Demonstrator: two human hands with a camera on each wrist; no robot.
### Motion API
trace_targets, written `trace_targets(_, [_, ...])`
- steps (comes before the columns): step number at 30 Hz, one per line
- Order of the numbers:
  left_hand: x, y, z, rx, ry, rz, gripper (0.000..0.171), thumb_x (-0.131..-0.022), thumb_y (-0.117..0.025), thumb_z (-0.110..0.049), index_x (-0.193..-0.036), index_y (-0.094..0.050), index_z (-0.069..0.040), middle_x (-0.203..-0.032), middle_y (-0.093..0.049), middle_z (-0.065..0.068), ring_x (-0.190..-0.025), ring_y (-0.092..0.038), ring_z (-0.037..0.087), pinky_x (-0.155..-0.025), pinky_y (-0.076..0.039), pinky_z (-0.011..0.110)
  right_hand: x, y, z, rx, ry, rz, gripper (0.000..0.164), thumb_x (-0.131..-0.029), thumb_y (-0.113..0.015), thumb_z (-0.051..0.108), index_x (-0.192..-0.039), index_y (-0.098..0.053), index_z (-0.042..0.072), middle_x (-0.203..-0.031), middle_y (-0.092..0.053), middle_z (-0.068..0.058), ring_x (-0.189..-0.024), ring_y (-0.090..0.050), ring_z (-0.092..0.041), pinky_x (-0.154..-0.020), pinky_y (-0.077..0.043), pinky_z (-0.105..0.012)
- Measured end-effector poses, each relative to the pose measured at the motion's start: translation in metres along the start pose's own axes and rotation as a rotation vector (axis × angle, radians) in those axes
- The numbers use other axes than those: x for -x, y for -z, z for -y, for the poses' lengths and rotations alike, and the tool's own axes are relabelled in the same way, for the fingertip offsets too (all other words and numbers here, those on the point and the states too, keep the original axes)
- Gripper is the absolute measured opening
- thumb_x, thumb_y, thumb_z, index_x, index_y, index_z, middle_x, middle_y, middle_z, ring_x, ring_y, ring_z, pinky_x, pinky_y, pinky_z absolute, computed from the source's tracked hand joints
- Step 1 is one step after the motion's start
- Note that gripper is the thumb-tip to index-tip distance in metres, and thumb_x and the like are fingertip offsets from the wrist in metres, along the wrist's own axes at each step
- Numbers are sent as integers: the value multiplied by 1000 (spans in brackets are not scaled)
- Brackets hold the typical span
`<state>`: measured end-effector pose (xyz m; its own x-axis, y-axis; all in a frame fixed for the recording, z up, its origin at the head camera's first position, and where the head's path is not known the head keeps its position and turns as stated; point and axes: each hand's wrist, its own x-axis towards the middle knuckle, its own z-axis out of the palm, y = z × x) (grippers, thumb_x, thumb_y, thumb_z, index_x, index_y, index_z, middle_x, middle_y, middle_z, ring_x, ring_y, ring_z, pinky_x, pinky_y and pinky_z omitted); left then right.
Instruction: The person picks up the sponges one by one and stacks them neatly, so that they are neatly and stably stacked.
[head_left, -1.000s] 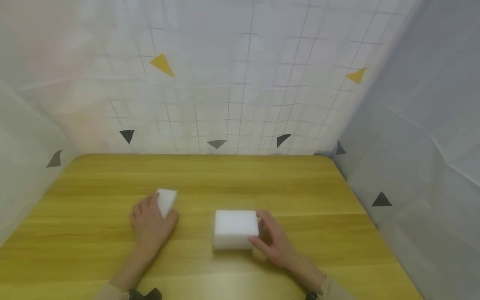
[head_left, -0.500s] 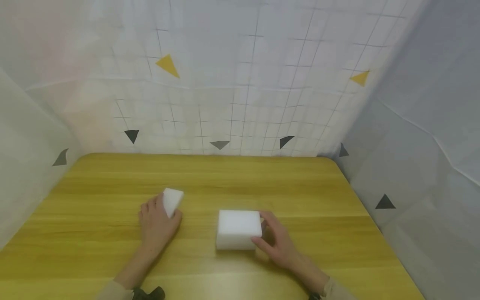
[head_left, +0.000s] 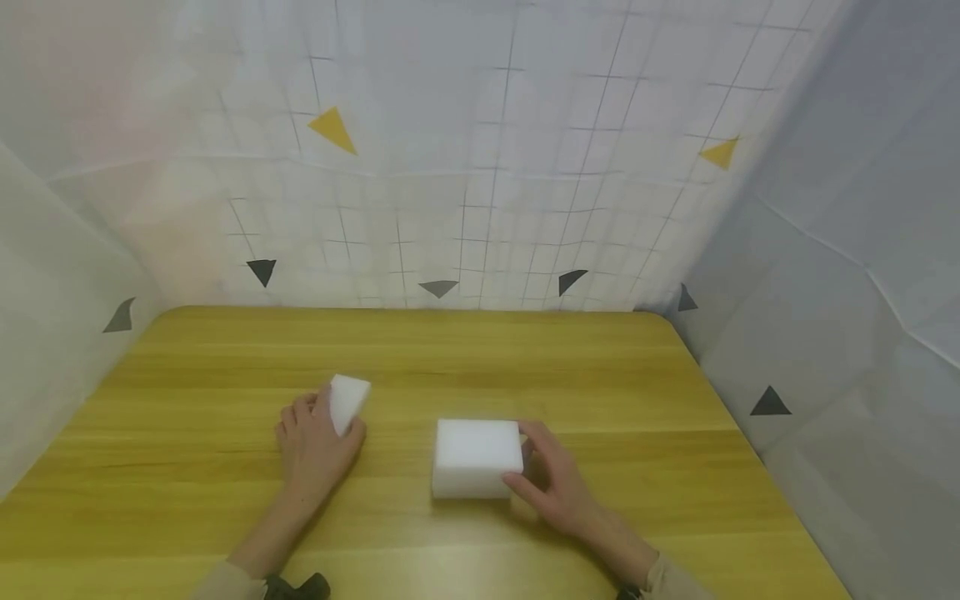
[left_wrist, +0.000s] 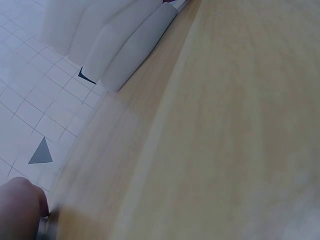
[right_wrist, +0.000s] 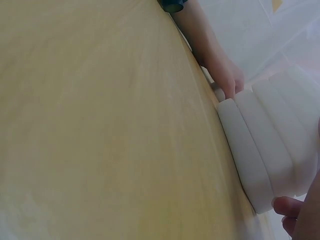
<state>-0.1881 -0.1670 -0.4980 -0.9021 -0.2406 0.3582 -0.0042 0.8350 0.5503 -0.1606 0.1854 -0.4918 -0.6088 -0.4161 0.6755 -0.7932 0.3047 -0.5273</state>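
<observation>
In the head view a neat stack of white foam sponge blocks (head_left: pixel 478 458) sits on the wooden table. Its several layers show in the right wrist view, where the stack (right_wrist: pixel 272 145) lies on the table's surface. My right hand (head_left: pixel 551 483) grips the stack's right end, thumb at the near corner and index finger at the far one. To the left, my left hand (head_left: pixel 311 446) holds a single white sponge block (head_left: pixel 348 403) between thumb and fingers, apart from the stack. The fingers' far sides are partly hidden behind the block.
The light wooden table (head_left: pixel 600 375) has rounded far corners. White sheeting (head_left: pixel 420 167) with grid lines and yellow and dark triangles stands behind it. A grey sheet (head_left: pixel 847 333) borders the right side.
My left hand and its sponge block have shifted slightly right, closer to the stack. My right hand keeps its grip on the stack. The head view has shifted a little.
</observation>
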Motion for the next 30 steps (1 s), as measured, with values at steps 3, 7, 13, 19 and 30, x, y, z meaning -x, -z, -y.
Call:
trace_targets(3, [0,0,0,20,-14,8,68,-82,-67,-30,-139,-49,3,-119,-53,29,-104,-45,43,-84,-38,54,0,0,0,2,-4,3,59,-86,-75,14,-138,-50,3,-118,-61,-5,-86,-56,-13,-73,-52,-33])
trace_targets(7, [-1,0,-1,62,-39,-3,66,-82,-68,-26,-137,-49,6,-120,-54,29,-107,-44,43,-84,-39,53,-1,1,3,4,-7,-1,59,-82,-76,10,-136,-51,1,-116,-61,-6,-85,-56,-13,-72,-51,-31])
trace_targets(13, [0,1,-2,90,-74,-37,65,-82,-72,-23,-137,-50,4,-125,-54,26,-108,-43,42,-83,-39,52,2,-1,-2,6,-14,-1,61,-81,-77,10,-136,-51,3,-117,-61,-5,-86,-56,-13,-73,-50,-30])
trace_targets(19, [0,1,-4,145,-54,-23,65,-82,-73,-23,-138,-50,2,-128,-50,24,-114,-43,40,-86,-43,53,1,0,-1,8,-19,1,61,-83,-76,13,-138,-51,4,-117,-61,-4,-86,-56,-13,-74,-51,-29])
trace_targets(30, [-1,0,-5,187,-88,-84,62,-81,-77,-24,-133,-54,-1,-126,-54,22,-110,-48,40,-83,-45,54,2,-2,-3,4,-9,-4,61,-83,-76,12,-137,-51,3,-116,-61,-5,-86,-56,-12,-73,-50,-26])
